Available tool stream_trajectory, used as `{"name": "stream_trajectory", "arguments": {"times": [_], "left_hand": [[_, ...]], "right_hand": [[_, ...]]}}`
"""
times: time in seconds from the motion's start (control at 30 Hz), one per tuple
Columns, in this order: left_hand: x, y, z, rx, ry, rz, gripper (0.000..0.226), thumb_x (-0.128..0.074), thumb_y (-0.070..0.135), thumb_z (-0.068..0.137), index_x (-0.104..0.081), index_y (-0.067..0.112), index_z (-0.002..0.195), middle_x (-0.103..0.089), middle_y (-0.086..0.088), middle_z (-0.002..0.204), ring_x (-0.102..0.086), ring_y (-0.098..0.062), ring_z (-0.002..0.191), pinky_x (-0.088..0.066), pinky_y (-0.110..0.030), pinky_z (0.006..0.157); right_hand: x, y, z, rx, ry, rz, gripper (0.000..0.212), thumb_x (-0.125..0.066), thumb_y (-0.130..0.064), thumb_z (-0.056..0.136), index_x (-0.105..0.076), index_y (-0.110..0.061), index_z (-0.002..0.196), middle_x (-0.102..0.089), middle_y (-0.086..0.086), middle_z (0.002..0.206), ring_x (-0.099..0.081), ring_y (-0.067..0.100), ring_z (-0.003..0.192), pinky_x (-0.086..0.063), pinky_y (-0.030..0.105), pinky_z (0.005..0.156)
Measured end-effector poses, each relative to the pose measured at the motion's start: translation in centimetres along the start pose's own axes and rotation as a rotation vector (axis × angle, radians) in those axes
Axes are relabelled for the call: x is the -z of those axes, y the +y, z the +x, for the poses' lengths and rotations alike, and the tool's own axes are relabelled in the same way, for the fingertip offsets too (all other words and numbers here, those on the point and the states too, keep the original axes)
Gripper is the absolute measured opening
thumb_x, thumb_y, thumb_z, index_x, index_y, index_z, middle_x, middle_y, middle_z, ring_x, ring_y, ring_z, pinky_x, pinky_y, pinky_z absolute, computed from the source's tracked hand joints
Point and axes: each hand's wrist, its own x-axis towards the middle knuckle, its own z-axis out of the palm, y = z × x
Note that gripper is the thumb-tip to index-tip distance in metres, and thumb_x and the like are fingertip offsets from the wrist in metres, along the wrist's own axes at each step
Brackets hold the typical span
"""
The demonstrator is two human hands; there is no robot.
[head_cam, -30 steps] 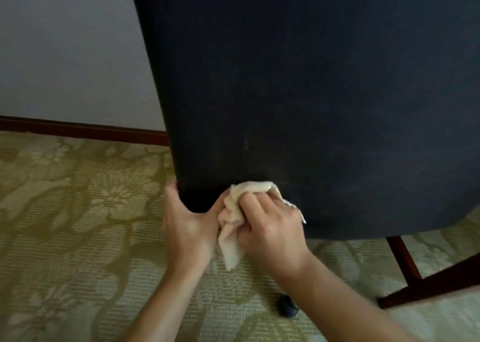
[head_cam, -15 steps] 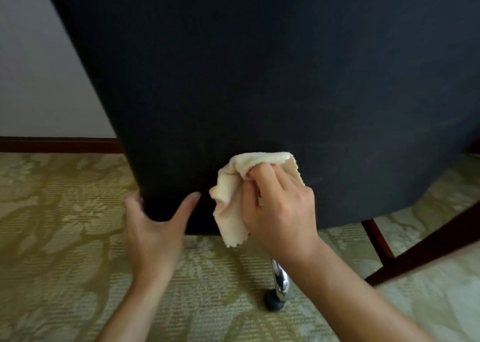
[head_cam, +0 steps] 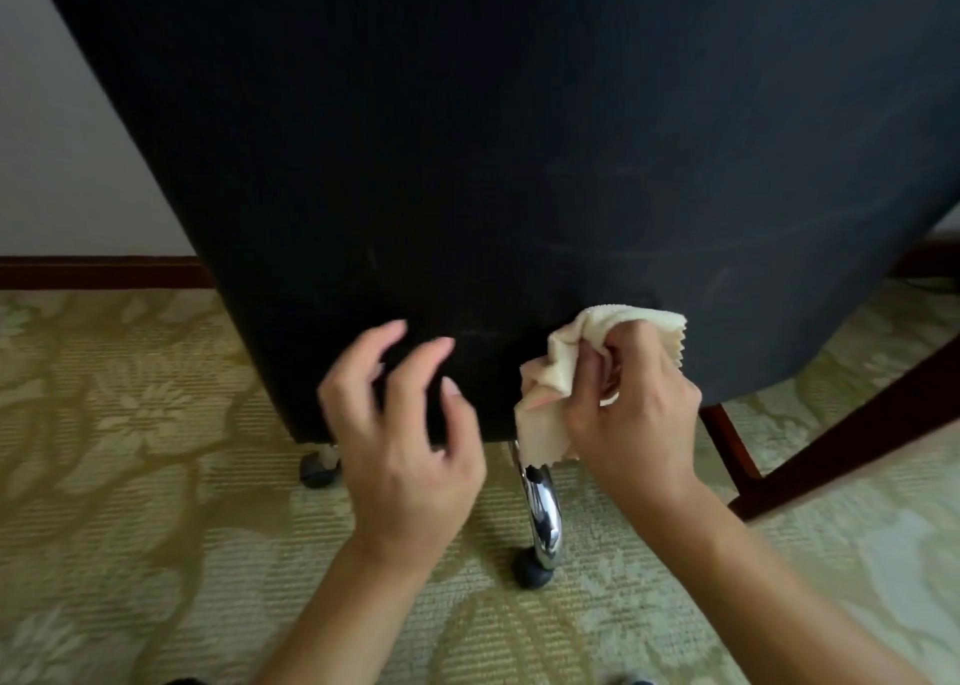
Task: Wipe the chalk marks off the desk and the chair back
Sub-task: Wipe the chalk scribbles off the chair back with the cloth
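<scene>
Wiping low on the black chair back.

The right hand has its fingers curled round a bunched cream cloth, pressing it against the lower edge of the chair back, right of centre. Faint pale chalk streaks show further right on the fabric. The left hand hovers just beside it, fingers loosely spread and holding nothing. Below, a chrome chair leg ends in a dark caster on the patterned carpet.
</scene>
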Motion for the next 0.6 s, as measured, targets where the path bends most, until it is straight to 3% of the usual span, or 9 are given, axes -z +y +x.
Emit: {"name": "stream_trajectory", "arguments": {"times": [0.07,0.2,0.3,0.37,0.4,0.5,0.6], "left_hand": [[-1.6,1.3,0.5,-0.052,-0.048,-0.035,0.020,-0.068,-0.002,0.084,-0.071,-0.002,0.103,-0.057,-0.022,0.114,-0.054,-0.030,0.102,-0.051,-0.038,0.079],[-2.6,1.5,1.3,-0.081,-0.039,-0.006,0.015,-0.064,0.002,0.085,-0.070,-0.001,0.099,-0.049,-0.009,0.109,-0.050,-0.027,0.091,-0.038,-0.021,0.085],[-2.5,1.7,0.9,-0.116,-0.079,0.029,0.015,-0.064,0.002,0.086,-0.069,-0.001,0.099,-0.048,-0.009,0.110,-0.050,-0.028,0.091,-0.041,-0.027,0.079],[-2.4,2.6,0.7,-0.129,-0.121,0.051,0.013,-0.064,0.002,0.085,-0.070,0.001,0.097,-0.052,-0.011,0.109,-0.049,-0.026,0.092,-0.039,-0.026,0.080],[-2.4,3.2,0.8,-0.143,-0.144,0.047,0.012,-0.064,0.001,0.084,-0.071,0.002,0.095,-0.055,-0.013,0.107,-0.049,-0.024,0.092,-0.038,-0.025,0.082],[-3.1,5.3,1.4,-0.218,-0.223,-0.033,0.010,-0.063,0.000,0.084,-0.071,0.003,0.089,-0.061,-0.013,0.098,-0.052,-0.022,0.089,-0.037,-0.021,0.084],[-4.3,7.2,1.6,-0.284,-0.350,-0.090,0.010,-0.061,0.002,0.085,-0.070,0.005,0.086,-0.062,-0.009,0.094,-0.054,-0.023,0.086,-0.040,-0.023,0.082]], "right_hand": [[0.2,0.7,-0.1,-0.046,-0.001,-0.005,0.027,-0.059,-0.004,0.086,-0.037,-0.019,0.083,-0.050,-0.002,0.064,-0.045,0.017,0.050,-0.037,0.031,0.040],[1.2,3.3,-0.5,-0.385,0.008,0.069,0.034,-0.064,-0.015,0.084,-0.033,-0.029,0.084,-0.043,-0.018,0.069,-0.047,0.003,0.057,-0.032,0.014,0.051],[2.3,8.1,1.1,-0.926,0.240,0.126,0.010,-0.053,-0.022,0.086,-0.048,-0.023,0.095,-0.059,-0.011,0.084,-0.062,0.008,0.080,-0.043,0.016,0.064],[2.9,10.9,2.3,-1.336,0.343,0.226,0.022,-0.048,-0.017,0.091,-0.056,-0.020,0.111,-0.066,0.002,0.106,-0.064,0.021,0.098,-0.052,0.031,0.083],[2.9,11.3,2.4,-1.437,0.318,0.229,0.026,-0.048,-0.015,0.092,-0.056,-0.019,0.116,-0.065,0.005,0.113,-0.063,0.025,0.103,-0.052,0.039,0.090],[1.5,8.6,1.7,-1.474,0.231,0.220,0.022,-0.049,-0.014,0.093,-0.051,-0.020,0.114,-0.061,0.005,0.108,-0.060,0.027,0.098,-0.052,0.044,0.090],[0.3,3.6,0.0,-1.316,0.104,0.312,0.006,-0.048,-0.023,0.097,-0.044,-0.025,0.094,-0.056,-0.006,0.084,-0.057,0.017,0.079,-0.045,0.029,0.069]]}}
